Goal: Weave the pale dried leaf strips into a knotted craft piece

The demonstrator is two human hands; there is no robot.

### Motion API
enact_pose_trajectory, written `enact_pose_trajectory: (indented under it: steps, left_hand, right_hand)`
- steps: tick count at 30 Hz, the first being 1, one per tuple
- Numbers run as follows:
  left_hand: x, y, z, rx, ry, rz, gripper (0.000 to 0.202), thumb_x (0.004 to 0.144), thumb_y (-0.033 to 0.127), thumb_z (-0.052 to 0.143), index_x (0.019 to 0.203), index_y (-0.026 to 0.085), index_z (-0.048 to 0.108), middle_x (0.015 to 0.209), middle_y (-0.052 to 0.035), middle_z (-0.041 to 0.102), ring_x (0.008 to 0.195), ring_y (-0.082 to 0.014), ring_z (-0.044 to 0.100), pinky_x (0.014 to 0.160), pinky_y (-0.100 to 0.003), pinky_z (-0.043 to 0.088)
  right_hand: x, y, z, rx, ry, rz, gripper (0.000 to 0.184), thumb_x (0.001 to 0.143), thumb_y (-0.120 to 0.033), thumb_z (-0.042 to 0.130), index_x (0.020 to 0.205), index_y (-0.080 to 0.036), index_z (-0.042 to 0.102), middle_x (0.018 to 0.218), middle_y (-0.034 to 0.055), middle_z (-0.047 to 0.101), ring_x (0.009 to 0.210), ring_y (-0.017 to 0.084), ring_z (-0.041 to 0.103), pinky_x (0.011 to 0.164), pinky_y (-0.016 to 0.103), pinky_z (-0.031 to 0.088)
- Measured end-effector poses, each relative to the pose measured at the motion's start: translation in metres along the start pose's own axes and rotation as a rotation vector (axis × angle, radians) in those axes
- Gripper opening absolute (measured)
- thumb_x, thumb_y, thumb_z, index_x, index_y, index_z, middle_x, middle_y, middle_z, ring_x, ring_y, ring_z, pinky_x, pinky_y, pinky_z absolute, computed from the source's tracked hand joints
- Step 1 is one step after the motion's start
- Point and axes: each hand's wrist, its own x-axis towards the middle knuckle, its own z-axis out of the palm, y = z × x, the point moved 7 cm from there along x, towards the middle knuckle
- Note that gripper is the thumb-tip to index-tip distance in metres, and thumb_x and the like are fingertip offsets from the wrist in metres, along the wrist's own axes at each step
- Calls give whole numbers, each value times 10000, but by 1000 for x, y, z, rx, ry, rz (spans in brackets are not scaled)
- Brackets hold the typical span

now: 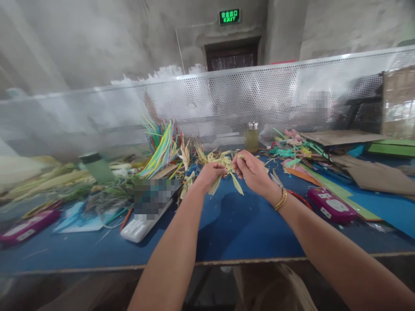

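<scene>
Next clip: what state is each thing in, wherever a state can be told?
left hand: closed on pale strips
right hand: pinching the pale strips
small jar: upright, lid on
dark-capped bottle: upright, capped
right pink case: lying flat, shut

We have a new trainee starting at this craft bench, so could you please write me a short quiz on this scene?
1. True or false: the left hand and the right hand both pinch the pale strips.
2. Which wrist wears the gold bracelet? A left, B right, C neither.
3. Fill in: the table top is coloured ___.
Key: 1 true; 2 B; 3 blue.
</scene>
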Motion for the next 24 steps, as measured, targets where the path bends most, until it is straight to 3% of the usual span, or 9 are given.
enact_pose_trajectory:
  steps: [3,7,14,18,24]
  left_hand:
    - [0,-1,3,3,-8,1,125,600,162,721,636,165,602,548,10,575,532,-123,513,581,-282,387]
    - [-1,0,7,-4,-10,37,123,623,142,697,591,163,580,532,5,566,531,-118,502,606,-286,385]
    - [-1,-1,10,-9,-3,40,103,620,136,703,635,159,603,542,8,572,517,-114,505,601,-291,388]
    - [1,-2,10,-14,-19,59,108,618,144,702,627,156,594,550,2,573,529,-118,513,614,-299,397]
    - [4,-5,16,40,-87,101,106,606,166,691,609,151,587,558,1,565,539,-113,507,605,-283,393]
  right_hand:
    - [-1,-6,1,-150,28,-83,166,967,-295,393,895,-197,505,801,26,571,687,122,512,665,274,408]
    - [-2,-9,7,-208,-4,-169,248,985,-253,313,901,-189,537,824,41,573,730,140,514,711,292,403]
    - [-6,-9,2,-166,34,-126,247,986,-287,314,808,-203,463,744,17,496,675,138,465,662,286,380]
    - [-5,-8,2,-101,5,-94,197,979,-255,324,891,-191,487,769,19,524,687,131,486,672,279,394]
    - [0,-6,4,-174,-36,-117,286,989,-292,322,839,-183,540,769,22,548,659,114,494,683,271,391]
